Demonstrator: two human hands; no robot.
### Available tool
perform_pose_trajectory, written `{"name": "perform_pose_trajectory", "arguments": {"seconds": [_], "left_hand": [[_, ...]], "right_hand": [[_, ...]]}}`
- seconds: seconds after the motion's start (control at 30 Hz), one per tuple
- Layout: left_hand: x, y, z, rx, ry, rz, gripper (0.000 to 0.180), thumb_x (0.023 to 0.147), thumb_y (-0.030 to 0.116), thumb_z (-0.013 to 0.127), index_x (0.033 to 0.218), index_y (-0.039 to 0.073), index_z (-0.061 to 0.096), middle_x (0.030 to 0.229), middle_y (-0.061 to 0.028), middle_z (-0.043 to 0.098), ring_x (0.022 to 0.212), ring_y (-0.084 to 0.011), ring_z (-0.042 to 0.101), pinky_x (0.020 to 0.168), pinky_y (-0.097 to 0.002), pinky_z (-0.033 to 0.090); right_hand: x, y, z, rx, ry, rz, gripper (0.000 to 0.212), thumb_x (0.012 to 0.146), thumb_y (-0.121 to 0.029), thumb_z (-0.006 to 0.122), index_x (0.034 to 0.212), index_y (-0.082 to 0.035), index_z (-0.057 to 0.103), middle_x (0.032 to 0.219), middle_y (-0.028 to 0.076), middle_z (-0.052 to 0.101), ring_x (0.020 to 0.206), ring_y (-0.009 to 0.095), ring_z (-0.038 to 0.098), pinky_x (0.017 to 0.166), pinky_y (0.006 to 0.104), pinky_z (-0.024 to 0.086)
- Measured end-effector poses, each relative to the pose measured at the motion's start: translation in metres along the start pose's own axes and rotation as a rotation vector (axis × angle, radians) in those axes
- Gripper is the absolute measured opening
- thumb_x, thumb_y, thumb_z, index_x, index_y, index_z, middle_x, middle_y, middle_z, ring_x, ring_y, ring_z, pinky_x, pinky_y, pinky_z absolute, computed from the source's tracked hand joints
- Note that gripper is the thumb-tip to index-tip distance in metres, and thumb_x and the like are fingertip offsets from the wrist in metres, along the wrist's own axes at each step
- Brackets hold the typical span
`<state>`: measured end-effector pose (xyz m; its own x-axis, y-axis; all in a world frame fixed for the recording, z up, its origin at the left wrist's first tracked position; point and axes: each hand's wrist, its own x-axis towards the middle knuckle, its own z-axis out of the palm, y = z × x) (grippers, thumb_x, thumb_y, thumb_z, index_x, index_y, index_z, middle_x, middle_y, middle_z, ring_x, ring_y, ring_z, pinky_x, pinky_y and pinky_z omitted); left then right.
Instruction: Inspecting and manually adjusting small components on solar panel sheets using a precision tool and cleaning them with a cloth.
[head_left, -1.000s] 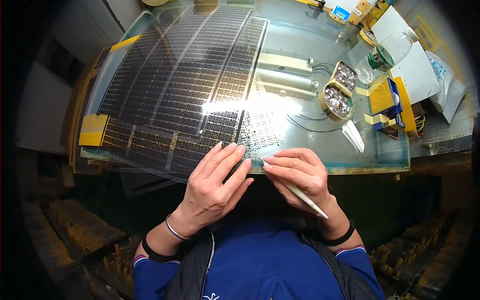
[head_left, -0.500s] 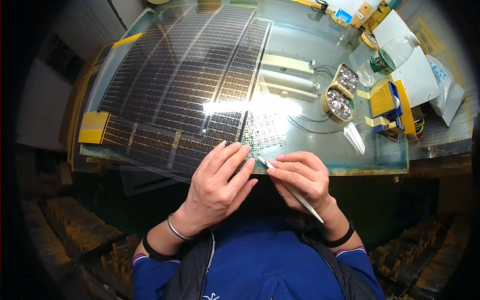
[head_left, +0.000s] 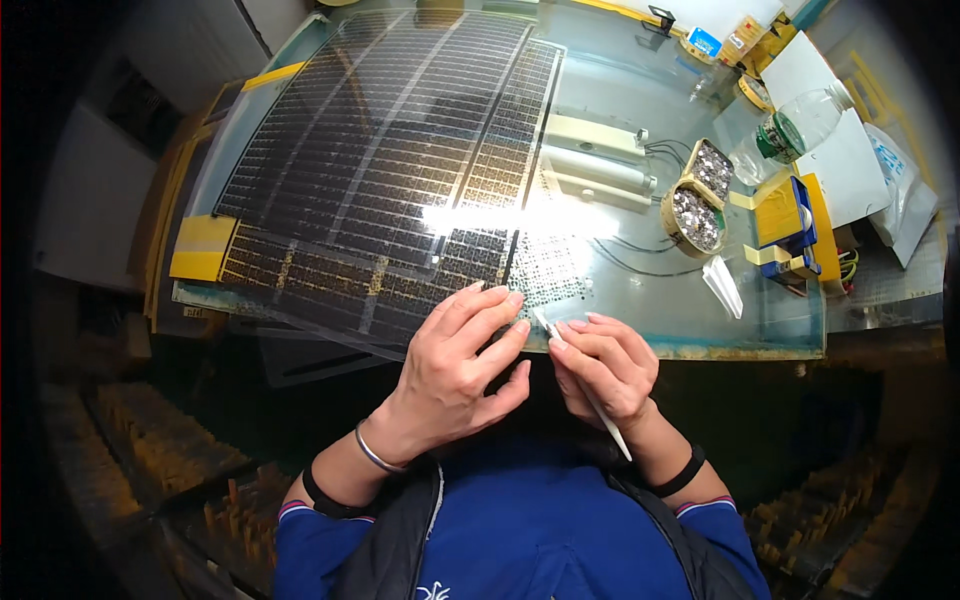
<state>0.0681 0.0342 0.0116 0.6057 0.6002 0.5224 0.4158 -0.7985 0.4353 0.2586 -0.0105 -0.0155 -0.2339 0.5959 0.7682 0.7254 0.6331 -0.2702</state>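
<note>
A slim white craft knife (head_left: 610, 427) is pinched in my right hand (head_left: 610, 370), its pale tip pointing up and left onto the glass. Its tapered handle runs back under the palm. My left hand (head_left: 455, 365) is open, its fingers stretched forward and slightly apart, with the tips at the lower right corner of a large dark patterned film sheet (head_left: 380, 170). Between the hands and just beyond the fingertips lies a patch of tiny dots in rows (head_left: 550, 270), partly washed out by glare. Whether the knife tip touches it, I cannot tell.
A glass-topped table (head_left: 660, 320) carries everything. White lamp tubes (head_left: 595, 168) show near the film. To the right are a tin of small flakes (head_left: 693, 216), a folded white strip (head_left: 722, 287), a blue and yellow tape dispenser (head_left: 785, 220) and a clear plastic bottle (head_left: 805, 125).
The whole view has shifted slightly, so the table and film appear further right. Both hands keep nearly the same pose, and the knife stays in my right hand, held somewhat steeper.
</note>
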Motion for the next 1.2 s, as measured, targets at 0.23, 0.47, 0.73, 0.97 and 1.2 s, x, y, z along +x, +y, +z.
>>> {"name": "perform_pose_trajectory", "arguments": {"seconds": [0.23, 0.47, 0.73, 0.97, 1.2], "left_hand": [[0.003, -0.002, -0.001, 0.023, 0.044, -0.004, 0.017, 0.071, 0.008, 0.071, 0.086, 0.002, 0.065, 0.095, -0.01, 0.064, 0.094, -0.0276, 0.06, 0.083, -0.0392, 0.047], [0.029, 0.0, -0.005, -0.058, -0.03, -0.065, 0.011, 0.072, 0.004, 0.068, 0.082, 0.003, 0.064, 0.075, -0.0079, 0.057, 0.071, -0.0247, 0.054, 0.065, -0.0356, 0.044], [0.031, -0.001, 0.01, 0.011, -0.062, -0.098, 0.005, 0.079, -0.002, 0.057, 0.082, 0.0, 0.052, 0.081, -0.0131, 0.051, 0.074, -0.0283, 0.053, 0.064, -0.0351, 0.043], [0.04, 0.002, -0.006, -1.07, 0.025, -0.687, 0.015, 0.088, 0.014, 0.062, 0.09, -0.001, 0.063, 0.074, 0.0018, 0.059, 0.065, -0.0021, 0.049, 0.058, -0.0172, 0.04], [0.039, 0.026, -0.013, -1.097, 0.033, -0.59, 0.011, 0.088, 0.011, 0.063, 0.089, 0.0, 0.064, 0.073, 0.0026, 0.059, 0.063, -0.0018, 0.048, 0.056, -0.0168, 0.038]], "right_hand": [[0.016, -0.007, -0.002, 0.399, 0.15, 0.623, 0.01, 0.083, -0.004, 0.064, 0.092, 0.001, 0.065, 0.082, 0.013, 0.068, 0.073, 0.025, 0.066, 0.068, 0.0309, 0.052], [0.031, 0.007, -0.006, 0.324, -0.102, 0.269, 0.025, 0.071, -0.004, 0.072, 0.095, -0.004, 0.064, 0.086, 0.014, 0.065, 0.083, 0.03, 0.064, 0.072, 0.0356, 0.052], [0.022, 0.011, 0.003, 0.214, -0.078, 0.266, 0.022, 0.07, -0.011, 0.074, 0.087, -0.002, 0.063, 0.089, 0.017, 0.065, 0.078, 0.031, 0.064, 0.067, 0.0366, 0.052], [0.029, 0.0, -0.01, 0.403, -0.012, 0.44, 0.018, 0.074, -0.003, 0.072, 0.09, -0.002, 0.063, 0.091, 0.012, 0.067, 0.086, 0.024, 0.065, 0.078, 0.0334, 0.051], [0.044, -0.014, -0.029, 0.718, 0.163, 0.566, 0.023, 0.076, 0.001, 0.071, 0.097, -0.001, 0.061, 0.09, 0.01, 0.068, 0.083, 0.015, 0.066, 0.075, 0.0256, 0.052]]}}
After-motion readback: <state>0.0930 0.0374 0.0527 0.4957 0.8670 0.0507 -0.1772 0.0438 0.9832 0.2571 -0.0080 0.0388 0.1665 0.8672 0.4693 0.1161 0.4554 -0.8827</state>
